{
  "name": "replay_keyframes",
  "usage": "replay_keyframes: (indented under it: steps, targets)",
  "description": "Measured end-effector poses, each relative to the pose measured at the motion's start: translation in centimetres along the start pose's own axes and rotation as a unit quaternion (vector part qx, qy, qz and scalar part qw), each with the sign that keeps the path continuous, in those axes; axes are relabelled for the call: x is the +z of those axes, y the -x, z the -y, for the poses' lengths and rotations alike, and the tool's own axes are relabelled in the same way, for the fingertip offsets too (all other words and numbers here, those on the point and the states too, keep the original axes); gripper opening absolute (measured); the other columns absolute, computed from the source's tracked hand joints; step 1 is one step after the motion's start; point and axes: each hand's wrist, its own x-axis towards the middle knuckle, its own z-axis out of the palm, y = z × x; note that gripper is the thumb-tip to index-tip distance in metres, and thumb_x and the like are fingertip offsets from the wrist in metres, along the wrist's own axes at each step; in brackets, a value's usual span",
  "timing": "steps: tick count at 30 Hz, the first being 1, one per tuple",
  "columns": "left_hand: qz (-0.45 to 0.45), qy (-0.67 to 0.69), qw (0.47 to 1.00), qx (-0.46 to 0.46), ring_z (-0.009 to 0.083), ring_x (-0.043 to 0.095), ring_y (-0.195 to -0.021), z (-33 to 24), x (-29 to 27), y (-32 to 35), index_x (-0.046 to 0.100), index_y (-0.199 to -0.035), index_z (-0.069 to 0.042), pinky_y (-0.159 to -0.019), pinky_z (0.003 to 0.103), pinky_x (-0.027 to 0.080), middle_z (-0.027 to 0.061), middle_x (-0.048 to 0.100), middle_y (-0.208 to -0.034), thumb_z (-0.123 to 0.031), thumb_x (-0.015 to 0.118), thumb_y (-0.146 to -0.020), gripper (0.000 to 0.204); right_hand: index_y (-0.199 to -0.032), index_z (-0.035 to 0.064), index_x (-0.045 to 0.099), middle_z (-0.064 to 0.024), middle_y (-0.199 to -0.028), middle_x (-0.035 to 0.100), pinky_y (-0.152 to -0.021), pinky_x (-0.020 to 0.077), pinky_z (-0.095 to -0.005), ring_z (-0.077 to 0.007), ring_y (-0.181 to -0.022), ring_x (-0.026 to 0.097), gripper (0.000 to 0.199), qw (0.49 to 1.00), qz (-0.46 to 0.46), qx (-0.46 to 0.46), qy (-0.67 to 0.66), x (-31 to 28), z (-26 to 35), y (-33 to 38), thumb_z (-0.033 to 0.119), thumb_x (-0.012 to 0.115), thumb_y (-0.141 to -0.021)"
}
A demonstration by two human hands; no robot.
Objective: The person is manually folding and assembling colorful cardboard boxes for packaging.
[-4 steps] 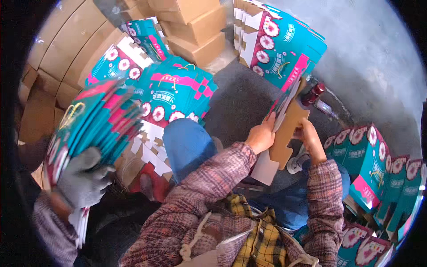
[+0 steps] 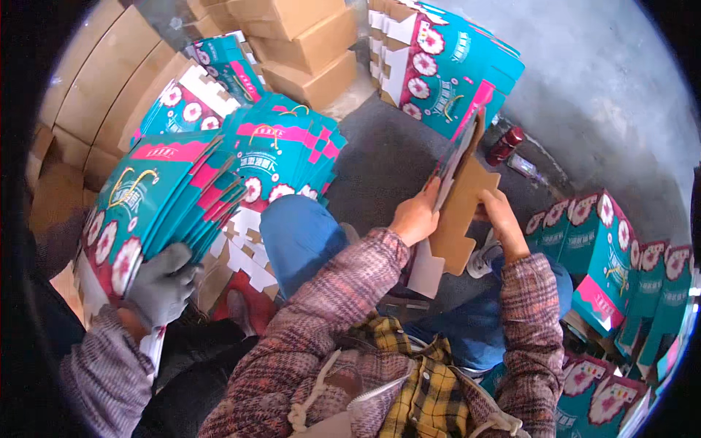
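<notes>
Between my hands, a teal folding carton (image 2: pixel 461 208) stands partly opened out, its brown inner board and white flaps toward me. My left hand (image 2: pixel 415 217) is closed on its left panel, thumb up along the edge. My right hand (image 2: pixel 502 219) grips the right edge of the brown board with bent fingers; some fingertips are hidden behind the board. At the left, another person's grey-gloved hand (image 2: pixel 162 285) holds a thick bundle of flat teal cartons (image 2: pixel 150 171) with pink bands and gold cord handles.
More flat teal cartons (image 2: pixel 274 150) lie in front of my knee. A carton stack (image 2: pixel 445 69) leans at the far side. Erected cartons (image 2: pixel 602 259) stand at the right. Brown boxes (image 2: pixel 299 47) are piled at the back. A red can (image 2: pixel 504 146) lies on the floor.
The view has shifted slightly, so most things sit a little further left and up. The other person's gloved hand and bundle moved right and now look sharper. My grip on the carton is unchanged.
</notes>
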Motion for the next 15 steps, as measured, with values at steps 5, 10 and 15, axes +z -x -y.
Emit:
replay_keyframes:
  steps: [5, 10, 15]
  targets:
    - [0.070, 0.049, 0.996, 0.009, 0.0423, 0.054, -0.107, -2.4, -3.3, 1.7, 0.031, -0.140, -0.003, -0.088, 0.046, 0.046, 0.0258, 0.055, -0.117, -0.016, 0.056, -0.087, 0.060, -0.110, 0.0025, 0.058, -0.0053, -0.093, 0.065, -0.063, 0.0522, -0.0276, -0.0157, -0.081, 0.064, 0.030, 0.999, 0.013, 0.018, 0.027, 0.5, -0.8, -0.3, 0.026, 0.049, -0.093]
    - [-0.212, 0.007, 0.962, 0.173, 0.0337, 0.057, -0.104, -5.3, -12.3, 11.8, 0.054, -0.118, -0.001, -0.090, 0.038, 0.047, 0.0193, 0.058, -0.113, -0.006, 0.057, -0.084, 0.035, -0.112, 0.0017, 0.057, -0.0066, -0.098, 0.065, -0.061, 0.0543, -0.0298, -0.0168, -0.082, 0.064, 0.031, 1.000, -0.004, 0.010, 0.013, -0.6, -0.3, 0.2, 0.025, 0.049, -0.092]
    - [-0.402, 0.252, 0.836, -0.276, 0.0220, 0.059, -0.097, 16.4, -7.6, 23.4, 0.057, -0.110, 0.001, -0.086, 0.032, 0.046, 0.0138, 0.061, -0.104, -0.009, 0.054, -0.088, 0.024, -0.110, 0.0019, 0.058, -0.0060, -0.096, 0.065, -0.063, 0.0550, -0.0312, -0.0160, -0.079, 0.064, 0.031, 1.000, -0.018, 0.014, 0.019, -0.8, -0.3, 0.2, 0.026, 0.050, -0.092]
